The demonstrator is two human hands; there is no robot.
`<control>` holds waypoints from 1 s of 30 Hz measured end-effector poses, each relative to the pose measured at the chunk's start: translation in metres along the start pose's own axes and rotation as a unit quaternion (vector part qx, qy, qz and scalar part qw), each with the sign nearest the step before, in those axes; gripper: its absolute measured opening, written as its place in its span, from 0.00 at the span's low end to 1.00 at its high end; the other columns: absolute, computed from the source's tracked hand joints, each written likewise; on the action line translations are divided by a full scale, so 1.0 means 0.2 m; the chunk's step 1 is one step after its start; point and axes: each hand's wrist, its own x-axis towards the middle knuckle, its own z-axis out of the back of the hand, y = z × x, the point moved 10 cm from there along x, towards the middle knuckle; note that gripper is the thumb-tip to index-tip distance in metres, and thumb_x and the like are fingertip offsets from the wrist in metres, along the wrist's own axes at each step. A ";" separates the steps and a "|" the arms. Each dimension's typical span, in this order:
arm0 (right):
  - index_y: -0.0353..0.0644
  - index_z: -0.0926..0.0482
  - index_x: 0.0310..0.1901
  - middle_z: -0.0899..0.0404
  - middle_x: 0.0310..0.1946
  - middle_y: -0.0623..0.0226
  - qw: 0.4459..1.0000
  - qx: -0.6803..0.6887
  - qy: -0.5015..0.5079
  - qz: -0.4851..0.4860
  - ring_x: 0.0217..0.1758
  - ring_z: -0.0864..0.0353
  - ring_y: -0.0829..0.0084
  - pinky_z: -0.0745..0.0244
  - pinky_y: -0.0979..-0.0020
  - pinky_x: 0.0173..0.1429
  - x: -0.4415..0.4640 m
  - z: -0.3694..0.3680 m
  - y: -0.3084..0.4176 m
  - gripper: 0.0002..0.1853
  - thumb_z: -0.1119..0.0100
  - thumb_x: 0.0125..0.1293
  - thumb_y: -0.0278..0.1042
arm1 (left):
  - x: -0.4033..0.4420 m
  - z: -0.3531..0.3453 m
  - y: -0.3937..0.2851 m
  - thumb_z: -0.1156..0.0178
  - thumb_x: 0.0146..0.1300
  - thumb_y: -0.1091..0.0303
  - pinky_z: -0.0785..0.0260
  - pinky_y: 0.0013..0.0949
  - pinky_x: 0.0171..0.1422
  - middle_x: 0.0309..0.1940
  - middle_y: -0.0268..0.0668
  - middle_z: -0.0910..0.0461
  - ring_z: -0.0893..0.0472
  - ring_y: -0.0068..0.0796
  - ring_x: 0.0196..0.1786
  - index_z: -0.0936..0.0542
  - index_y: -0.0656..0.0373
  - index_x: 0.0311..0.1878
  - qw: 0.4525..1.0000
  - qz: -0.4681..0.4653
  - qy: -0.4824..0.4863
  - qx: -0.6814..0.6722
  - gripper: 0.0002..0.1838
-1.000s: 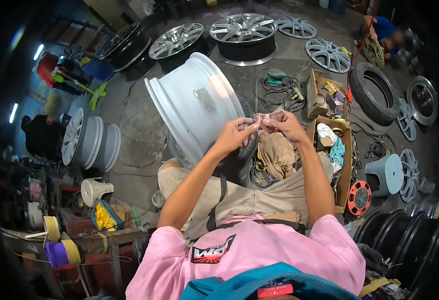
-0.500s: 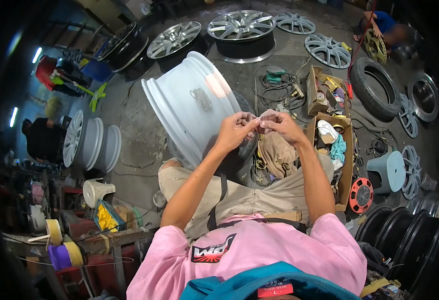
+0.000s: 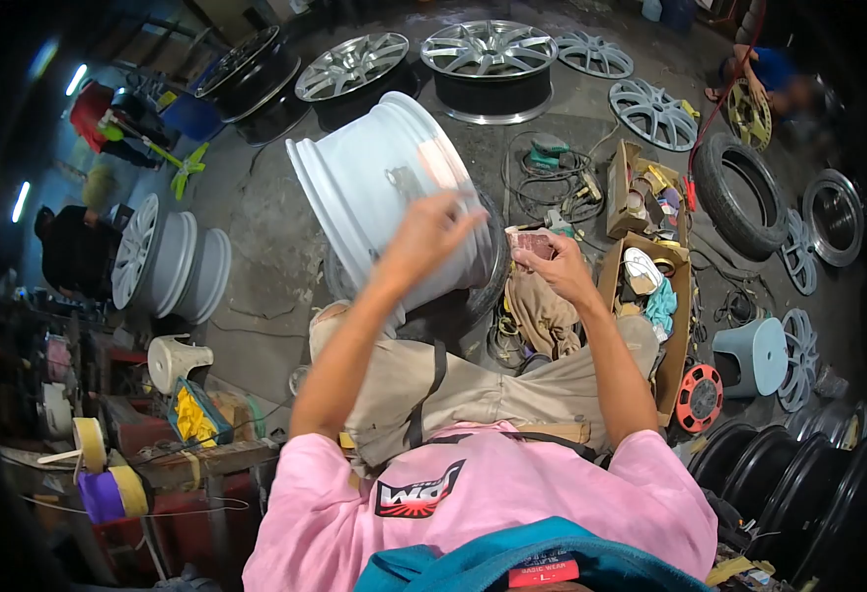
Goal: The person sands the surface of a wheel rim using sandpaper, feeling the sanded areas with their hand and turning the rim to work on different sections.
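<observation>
A light grey wheel rim barrel [image 3: 369, 183] leans in front of my knees, with a dark patch and a pale pinkish patch on its side. My left hand [image 3: 427, 240] is over the rim's near right side, smeared by motion; whether it touches the surface or holds anything is unclear. To the right of the rim, my right hand [image 3: 558, 266] pinches a small reddish-brown piece of sandpaper [image 3: 532, 244] between thumb and fingers. Under the rim, a black tyre [image 3: 488, 296] is partly hidden. A brown cloth [image 3: 544, 314] lies below my right hand.
Cardboard boxes [image 3: 685, 326] of supplies stand to the right, near a green power tool [image 3: 549, 150] with coiled cords. Finished-looking wheels [image 3: 488, 49] line the back. A blue stool [image 3: 751, 357] is at right. Another person [image 3: 774, 74] handles a gold wheel face [image 3: 749, 113].
My hands were together at the sandpaper; now the left has moved away to the left over the rim, while the right keeps the sandpaper. The view has shifted slightly.
</observation>
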 end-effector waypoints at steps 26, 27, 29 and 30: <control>0.41 0.13 0.53 0.26 0.35 0.50 0.906 -0.348 -0.169 0.172 0.37 0.20 0.45 0.25 0.51 0.44 0.31 -0.46 0.45 0.14 0.38 0.67 0.26 | 0.23 1.03 1.06 0.46 0.63 0.70 0.33 0.53 0.74 0.59 0.66 0.21 0.28 0.66 0.69 0.21 0.65 0.64 0.915 0.271 -0.248 0.169 0.25; 0.41 0.13 0.53 0.26 0.35 0.50 0.907 -0.349 -0.168 0.167 0.37 0.20 0.45 0.25 0.51 0.44 0.33 -0.45 0.45 0.14 0.38 0.67 0.26 | 0.22 1.01 1.05 0.46 0.63 0.72 0.33 0.53 0.74 0.57 0.66 0.20 0.27 0.65 0.67 0.20 0.64 0.64 0.916 0.263 -0.256 0.165 0.25; 0.41 0.12 0.53 0.25 0.35 0.51 0.885 -0.351 -0.183 0.245 0.38 0.19 0.47 0.25 0.52 0.44 0.40 -0.46 0.55 0.13 0.37 0.68 0.28 | 0.24 0.98 1.09 0.46 0.62 0.72 0.33 0.53 0.73 0.57 0.67 0.20 0.27 0.64 0.67 0.19 0.63 0.62 0.918 0.265 -0.256 0.147 0.24; 0.42 0.12 0.52 0.25 0.35 0.51 0.879 -0.360 -0.179 0.256 0.38 0.19 0.48 0.26 0.51 0.45 0.49 -0.48 0.58 0.13 0.36 0.68 0.29 | 0.24 1.00 1.10 0.46 0.62 0.73 0.33 0.52 0.73 0.56 0.68 0.20 0.27 0.63 0.67 0.18 0.62 0.61 0.915 0.270 -0.268 0.132 0.23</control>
